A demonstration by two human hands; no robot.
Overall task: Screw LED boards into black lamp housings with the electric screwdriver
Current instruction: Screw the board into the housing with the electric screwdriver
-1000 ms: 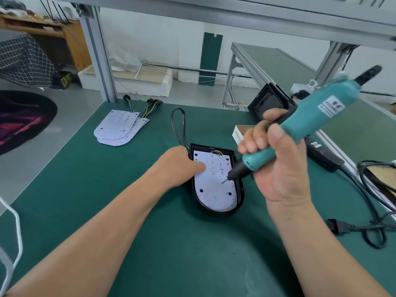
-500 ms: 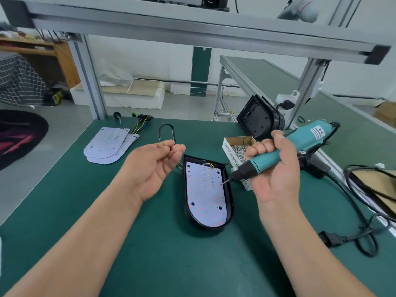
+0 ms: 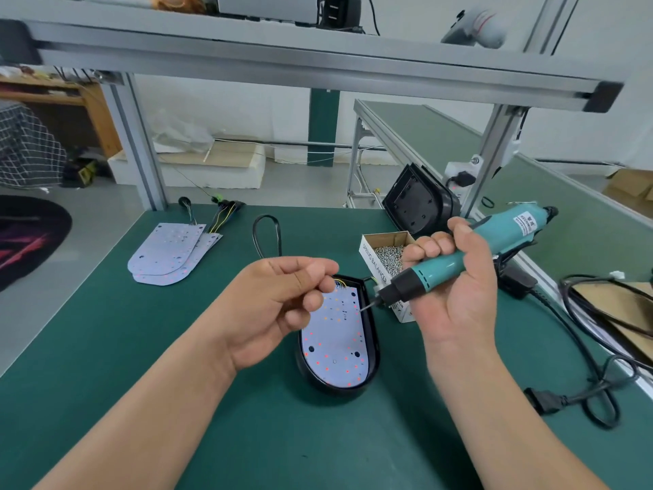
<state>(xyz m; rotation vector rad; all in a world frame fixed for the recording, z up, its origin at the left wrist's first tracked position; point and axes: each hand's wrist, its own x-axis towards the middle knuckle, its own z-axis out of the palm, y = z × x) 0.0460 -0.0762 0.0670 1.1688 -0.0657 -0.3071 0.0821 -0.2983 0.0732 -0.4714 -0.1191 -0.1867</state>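
1. left hand has moved right since earlier, fingers now curled to the thumb; whether they pinch anything, cannot tell
2. led board in black lamp housing lies just beneath it; right hand grips electric screwdriver, bit over the board

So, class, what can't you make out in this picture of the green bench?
1. Head view: whether the left hand pinches a screw; its curled fingers hide that.
2. Head view: the upper left part of the white LED board in the black lamp housing, behind that hand.
3. Head view: the label on the teal electric screwdriver in the right hand, too small to read.
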